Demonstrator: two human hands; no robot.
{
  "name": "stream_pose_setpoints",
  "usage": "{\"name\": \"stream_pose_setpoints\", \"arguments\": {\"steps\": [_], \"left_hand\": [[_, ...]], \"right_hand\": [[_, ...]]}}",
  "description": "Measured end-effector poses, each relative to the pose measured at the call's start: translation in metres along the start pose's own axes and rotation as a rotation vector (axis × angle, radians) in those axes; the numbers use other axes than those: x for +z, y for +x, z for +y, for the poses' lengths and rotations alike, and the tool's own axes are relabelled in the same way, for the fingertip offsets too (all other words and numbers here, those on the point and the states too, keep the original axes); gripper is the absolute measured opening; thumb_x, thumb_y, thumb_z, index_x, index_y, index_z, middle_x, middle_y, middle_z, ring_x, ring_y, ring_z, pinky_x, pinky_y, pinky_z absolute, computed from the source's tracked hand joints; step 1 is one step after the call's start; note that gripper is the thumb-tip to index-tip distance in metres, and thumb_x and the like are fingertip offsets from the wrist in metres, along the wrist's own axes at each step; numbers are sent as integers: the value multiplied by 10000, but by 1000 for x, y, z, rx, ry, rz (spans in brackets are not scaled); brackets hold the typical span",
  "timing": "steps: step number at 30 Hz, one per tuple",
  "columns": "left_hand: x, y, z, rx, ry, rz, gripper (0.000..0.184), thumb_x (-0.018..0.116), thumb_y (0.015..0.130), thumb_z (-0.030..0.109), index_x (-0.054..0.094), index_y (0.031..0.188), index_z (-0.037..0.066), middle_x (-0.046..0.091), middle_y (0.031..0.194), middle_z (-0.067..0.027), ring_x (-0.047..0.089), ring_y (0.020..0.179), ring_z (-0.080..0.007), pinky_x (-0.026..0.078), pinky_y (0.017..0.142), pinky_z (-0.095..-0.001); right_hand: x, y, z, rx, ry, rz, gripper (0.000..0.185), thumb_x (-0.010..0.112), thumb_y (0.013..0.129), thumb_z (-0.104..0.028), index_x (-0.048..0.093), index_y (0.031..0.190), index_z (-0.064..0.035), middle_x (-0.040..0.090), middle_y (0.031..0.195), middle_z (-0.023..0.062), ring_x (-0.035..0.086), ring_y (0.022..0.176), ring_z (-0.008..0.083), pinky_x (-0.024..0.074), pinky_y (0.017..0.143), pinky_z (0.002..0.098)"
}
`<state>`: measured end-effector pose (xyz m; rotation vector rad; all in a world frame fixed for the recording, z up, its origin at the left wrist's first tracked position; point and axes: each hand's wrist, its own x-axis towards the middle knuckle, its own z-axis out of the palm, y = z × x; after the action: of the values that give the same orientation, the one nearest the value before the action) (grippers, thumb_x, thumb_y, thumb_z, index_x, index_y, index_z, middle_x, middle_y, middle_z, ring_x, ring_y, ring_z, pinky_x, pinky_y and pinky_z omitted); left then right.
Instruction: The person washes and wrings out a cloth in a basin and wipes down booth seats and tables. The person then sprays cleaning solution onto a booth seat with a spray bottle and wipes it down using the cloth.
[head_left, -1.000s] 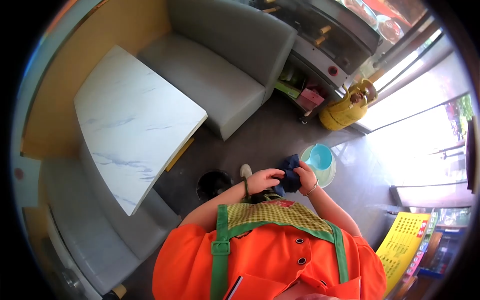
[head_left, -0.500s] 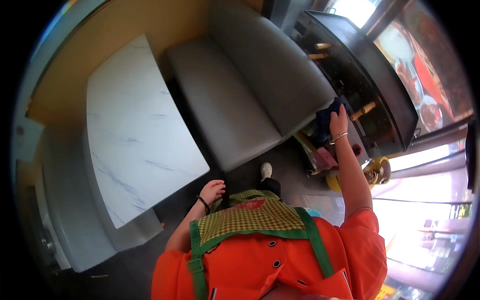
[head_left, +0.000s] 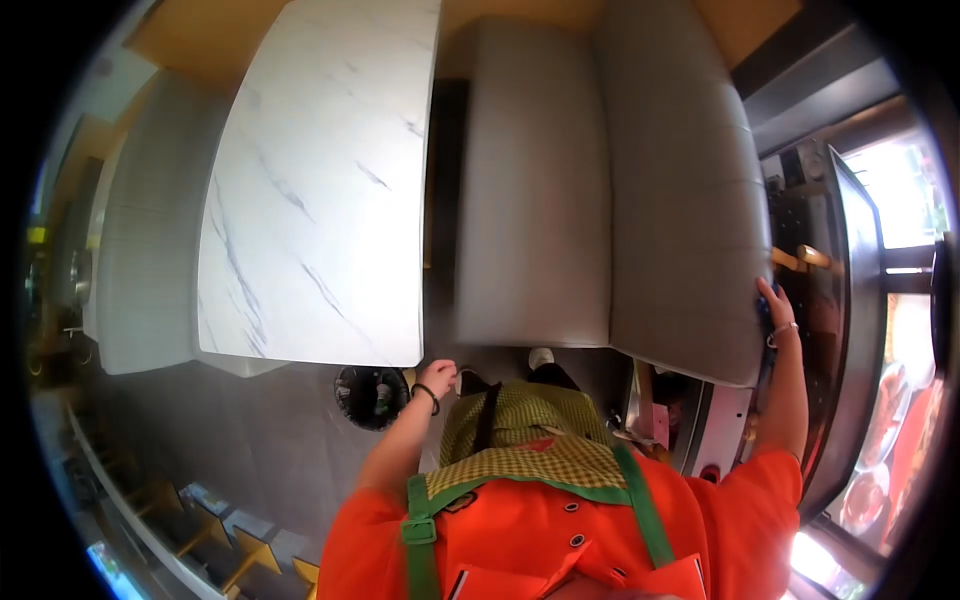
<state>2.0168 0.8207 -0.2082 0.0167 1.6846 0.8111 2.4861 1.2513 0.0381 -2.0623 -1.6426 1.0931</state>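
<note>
My right hand point(head_left: 776, 308) is closed on a dark blue cloth point(head_left: 766, 325) at the outer edge of the grey bench backrest point(head_left: 685, 200). Part of the cloth is hidden behind the hand and wrist. My left hand point(head_left: 437, 377), with a dark band on the wrist, hangs near the front corner of the white marbled table point(head_left: 320, 190). Its fingers are curled together, and whether anything is inside them does not show. The grey bench seat point(head_left: 535, 190) lies between the table and the backrest.
A black bin point(head_left: 371, 398) stands on the floor below the table's edge. Another grey bench point(head_left: 155, 230) is at the left. At the right is a dark cabinet point(head_left: 845, 330) with wooden handles point(head_left: 812, 256). Chairs point(head_left: 250, 555) show at the lower left.
The view has turned toward the table and bench. My right hand has left my left hand and carried the cloth out to the backrest's edge. The basin and yellow gas cylinder are out of view.
</note>
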Motion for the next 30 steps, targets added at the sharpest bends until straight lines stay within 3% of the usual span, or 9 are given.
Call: {"name": "stream_pose_setpoints", "arguments": {"steps": [2,4,8,10,11,12,14,16,30], "left_hand": [[-7,68,-39,109,127,56,286,540,830,258,542,1053,79,577,869,-10,546,717,-112,435,567,-252],[-5,106,-44,126,124,134,284,542,827,292,565,1012,77,566,796,-2,526,673,-94,413,514,-233],[4,197,-62,359,113,458,450,513,827,460,584,980,43,555,757,-25,503,655,-118,423,619,-269],[-6,243,-74,234,112,391,591,479,798,576,575,1009,32,587,830,-30,537,735,-140,435,666,-292],[-6,246,-64,-86,-111,237,727,446,762,657,541,1090,16,606,984,-57,562,892,-195,427,768,-347],[-5,249,-53,-110,-174,173,803,453,736,684,486,1188,21,560,1129,-102,527,1028,-238,398,853,-395],[-6,254,-38,-24,215,237,780,257,813,663,439,1247,41,394,1304,-193,329,1237,-326,263,1014,-348],[-27,316,-78,5,53,192,791,358,788,670,446,1248,33,505,1205,-135,484,1097,-233,342,937,-321],[-126,261,-132,-113,115,163,751,318,821,642,459,1236,32,513,1195,-131,486,1096,-233,352,930,-312]], "right_hand": [[0,8,15,-30,9,0,652,642,716,-498,537,1088,28,585,934,49,542,816,122,417,748,245],[-5,6,15,16,-61,34,708,630,719,-504,504,1123,63,563,1025,96,515,952,172,371,855,263],[-21,19,45,6,-48,118,776,622,724,-507,442,1184,91,537,1102,108,492,1013,173,359,878,258],[-21,16,44,-12,29,101,742,623,732,-490,452,1186,73,537,1100,99,493,1004,166,362,867,246],[-20,16,44,-19,68,88,701,618,747,-467,460,1187,55,534,1098,89,495,994,164,366,858,239],[-17,15,44,-26,70,106,701,618,747,-467,460,1187,55,534,1098,89,495,994,164,366,858,239],[-3,-8,29,-23,74,144,677,614,757,-450,461,1187,50,532,1095,91,495,993,169,370,857,243],[-1,-19,31,-22,77,163,676,611,760,-447,458,1190,52,527,1099,97,493,1002,176,370,860,248],[79,-179,45,-38,35,274,540,614,786,-382,500,1131,17,565,983,60,517,865,122,406,764,236]]}}
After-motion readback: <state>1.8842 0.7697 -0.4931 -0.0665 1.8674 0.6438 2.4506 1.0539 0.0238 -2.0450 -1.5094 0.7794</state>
